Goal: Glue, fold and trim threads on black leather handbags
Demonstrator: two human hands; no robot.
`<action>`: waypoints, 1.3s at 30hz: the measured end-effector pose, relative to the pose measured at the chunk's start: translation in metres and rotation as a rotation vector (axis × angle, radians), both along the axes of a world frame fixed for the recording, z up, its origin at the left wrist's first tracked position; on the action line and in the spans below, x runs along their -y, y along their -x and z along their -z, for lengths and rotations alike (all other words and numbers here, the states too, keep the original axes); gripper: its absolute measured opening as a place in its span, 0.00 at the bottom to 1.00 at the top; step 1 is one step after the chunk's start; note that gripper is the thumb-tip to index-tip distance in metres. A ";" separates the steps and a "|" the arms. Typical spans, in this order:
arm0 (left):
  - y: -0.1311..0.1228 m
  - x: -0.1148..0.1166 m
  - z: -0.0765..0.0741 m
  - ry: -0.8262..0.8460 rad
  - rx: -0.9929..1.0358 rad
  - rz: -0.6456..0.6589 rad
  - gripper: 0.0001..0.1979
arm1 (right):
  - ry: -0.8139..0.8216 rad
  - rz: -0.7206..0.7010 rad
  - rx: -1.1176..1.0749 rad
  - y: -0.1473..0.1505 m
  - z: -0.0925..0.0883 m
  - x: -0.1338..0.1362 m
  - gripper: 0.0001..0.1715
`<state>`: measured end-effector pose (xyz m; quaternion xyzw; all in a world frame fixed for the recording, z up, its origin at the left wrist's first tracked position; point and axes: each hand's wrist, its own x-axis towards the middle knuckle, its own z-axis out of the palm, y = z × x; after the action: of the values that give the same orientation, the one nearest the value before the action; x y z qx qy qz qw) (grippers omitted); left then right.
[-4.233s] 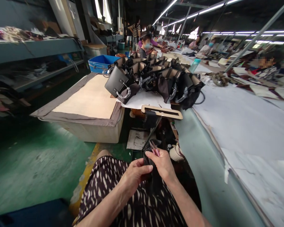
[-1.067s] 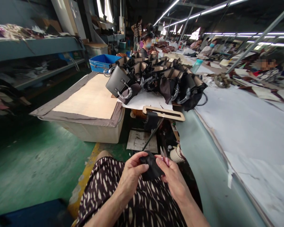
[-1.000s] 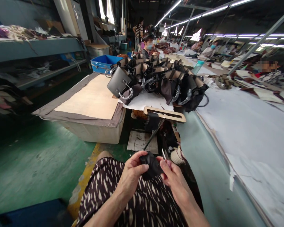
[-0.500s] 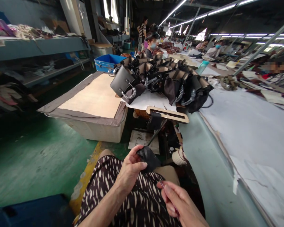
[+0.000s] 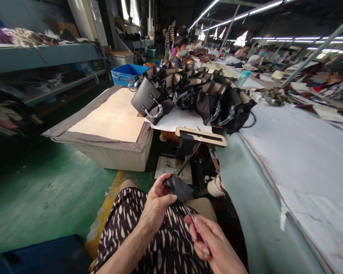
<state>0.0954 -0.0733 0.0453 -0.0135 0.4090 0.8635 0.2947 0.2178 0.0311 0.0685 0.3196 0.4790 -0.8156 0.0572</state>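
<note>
Above my lap, my left hand point(image 5: 158, 201) pinches a small, limp black piece of material point(image 5: 177, 187) between thumb and fingers. The piece spreads out to the right of the fingertips, and whether it is leather or cloth I cannot tell. My right hand point(image 5: 207, 239) is closed round a thin purple stick-like tool point(image 5: 198, 231), held like a pen. Its upper end points up and left, a short way below the black piece and apart from it. Under both hands lies patterned dark clothing point(image 5: 162, 243).
Black handbags point(image 5: 148, 97) crowd the worktable ahead. A slotted wooden frame point(image 5: 201, 137) juts from its near edge. To the left stands a white bin point(image 5: 122, 160) topped by a pale board point(image 5: 108, 118); a pale green table edge point(image 5: 246, 182) runs along my right. Several people sit or stand farther back.
My right hand has moved a little left and up with the purple tool, closer to the black piece. My left hand stays nearly in place, the black piece slightly turned.
</note>
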 end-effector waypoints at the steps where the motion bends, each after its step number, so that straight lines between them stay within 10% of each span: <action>1: 0.000 0.000 0.000 0.001 -0.004 -0.011 0.30 | 0.000 -0.001 0.006 0.000 0.001 -0.001 0.26; 39: -0.009 0.000 -0.004 0.080 -0.130 0.124 0.30 | 0.075 0.079 -0.072 0.008 0.006 0.001 0.20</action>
<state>0.1048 -0.0730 0.0493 0.0561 0.4616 0.8257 0.3195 0.2103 0.0298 0.0625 0.3065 0.4367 -0.8455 0.0197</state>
